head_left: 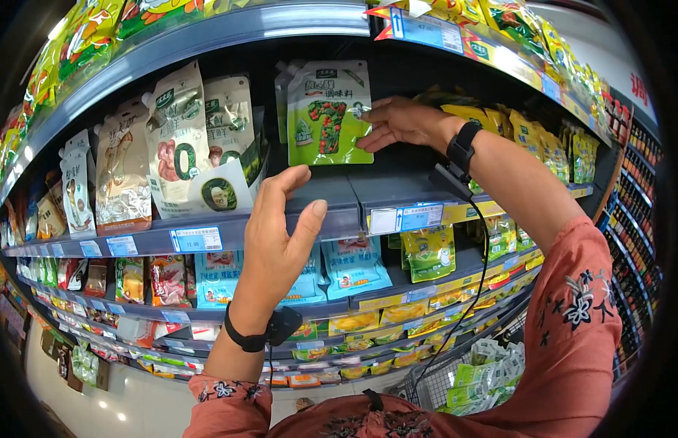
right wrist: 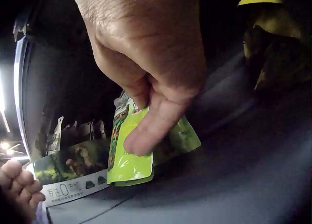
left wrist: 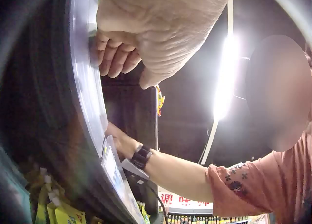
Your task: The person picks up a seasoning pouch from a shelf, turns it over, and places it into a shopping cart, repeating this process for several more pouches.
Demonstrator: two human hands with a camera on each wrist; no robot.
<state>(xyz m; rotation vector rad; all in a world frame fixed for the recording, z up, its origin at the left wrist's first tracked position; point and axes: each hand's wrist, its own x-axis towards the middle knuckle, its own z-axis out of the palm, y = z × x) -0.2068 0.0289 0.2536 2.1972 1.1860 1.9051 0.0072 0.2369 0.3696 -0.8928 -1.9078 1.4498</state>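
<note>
- While the right hand (head_left: 408, 123) grips the right edge of a green pouch (head_left: 328, 117) at the upper centre of the head view, the step in hand appears to be setting or straightening that pouch on the shelf (head_left: 335, 193).
- Pouch: upright, printed front toward the viewer; part of a second pack (head_left: 281, 102) shows just behind its left edge. Whether the base rests fully on the shelf cannot be told.
- Right hand: digits clamped on the pouch's edge; the right-wrist view shows one digit laid along the green surface, near the centre of that frame.
- Left hand (head_left: 274, 226): centre of the head view, before the shelf's front edge; thumb and fingers apart, loosely bent, nothing held.
- Surroundings: pale pouches (head_left: 179, 124) at upper left, yellow packets (head_left: 529, 139) at upper right; at lower right a wire basket (head_left: 425, 390) contains further green packs (head_left: 474, 376).
- Next move, as judged: square the pouch with the pack behind it, let its base settle, then loosen the grip without tipping it; the left hand is free to steady the front.
</note>
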